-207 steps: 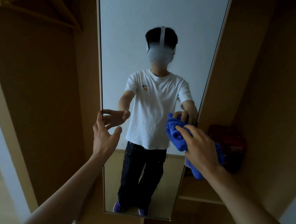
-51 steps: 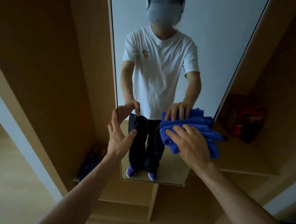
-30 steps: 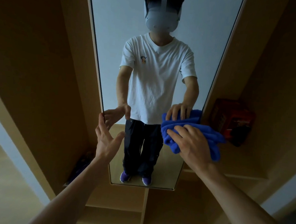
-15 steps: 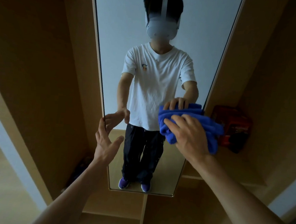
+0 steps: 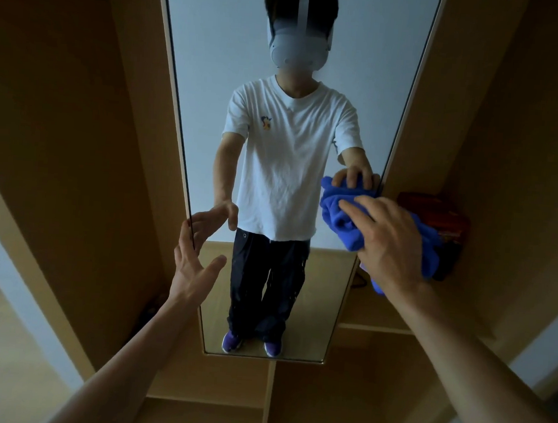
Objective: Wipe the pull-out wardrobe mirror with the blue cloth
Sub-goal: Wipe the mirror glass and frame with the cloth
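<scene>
Right grip [image 5: 391,242] curled round blue cloth [image 5: 337,212] on mirror [image 5: 214,74], left grip [image 5: 194,268] open-fingered at its edge, red box [image 5: 442,216] on shelf [image 5: 380,306]

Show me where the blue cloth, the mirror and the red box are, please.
blue cloth [image 5: 340,212], head view: its bunched left part.
mirror [image 5: 214,74], head view: bare glass, upper left.
red box [image 5: 449,218], head view: its upper face.

Your right hand [image 5: 387,242] is covering the middle of the blue cloth [image 5: 337,212], and together they are hiding the near side of the red box [image 5: 442,216] at the shelf's [image 5: 393,308] back edge. The mirror [image 5: 214,74] is running past the top edge. A dark shape [image 5: 152,305] below your left hand [image 5: 191,268] is showing too dim to name.
</scene>
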Demonstrator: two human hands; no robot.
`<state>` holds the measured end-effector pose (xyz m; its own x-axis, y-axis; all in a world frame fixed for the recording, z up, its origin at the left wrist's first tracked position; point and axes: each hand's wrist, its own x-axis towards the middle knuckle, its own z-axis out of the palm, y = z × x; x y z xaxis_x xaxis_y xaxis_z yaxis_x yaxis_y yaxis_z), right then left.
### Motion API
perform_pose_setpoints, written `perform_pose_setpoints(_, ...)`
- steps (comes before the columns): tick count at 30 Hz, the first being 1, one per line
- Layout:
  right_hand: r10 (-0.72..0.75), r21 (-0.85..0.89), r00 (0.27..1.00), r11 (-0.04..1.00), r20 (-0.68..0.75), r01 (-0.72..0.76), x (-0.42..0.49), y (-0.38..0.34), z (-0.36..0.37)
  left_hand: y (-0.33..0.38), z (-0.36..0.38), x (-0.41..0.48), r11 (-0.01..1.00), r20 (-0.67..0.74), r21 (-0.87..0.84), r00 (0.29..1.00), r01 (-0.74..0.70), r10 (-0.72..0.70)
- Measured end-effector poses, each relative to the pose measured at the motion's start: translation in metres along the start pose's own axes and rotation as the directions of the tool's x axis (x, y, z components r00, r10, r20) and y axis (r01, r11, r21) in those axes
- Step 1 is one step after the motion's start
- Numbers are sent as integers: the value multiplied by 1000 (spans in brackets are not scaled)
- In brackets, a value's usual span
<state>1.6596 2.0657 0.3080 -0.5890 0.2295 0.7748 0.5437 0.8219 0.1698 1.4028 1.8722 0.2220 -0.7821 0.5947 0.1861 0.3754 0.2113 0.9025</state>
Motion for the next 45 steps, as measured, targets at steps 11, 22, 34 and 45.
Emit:
perform_pose_setpoints(11,59,130,977,988,204,-87,-72,-17,43,1,-1,-1,1000,-8,2,1000,-6,6)
perform_pose_setpoints(22,587,483,808,723,-52,-494,-34,-34,23,0,-9,4,1000,8,-3,1000,27,-27)
perform_pose_setpoints(34,651,315,756,734,-72,-602,-8,-61,35,-13,-23,19,994,94,-89,993,-69,77)
perform_pose_setpoints(45,582,268,810,792,-63,-548,5,-110,48,-16,-35,23,990,197,-130,977,-55,80)
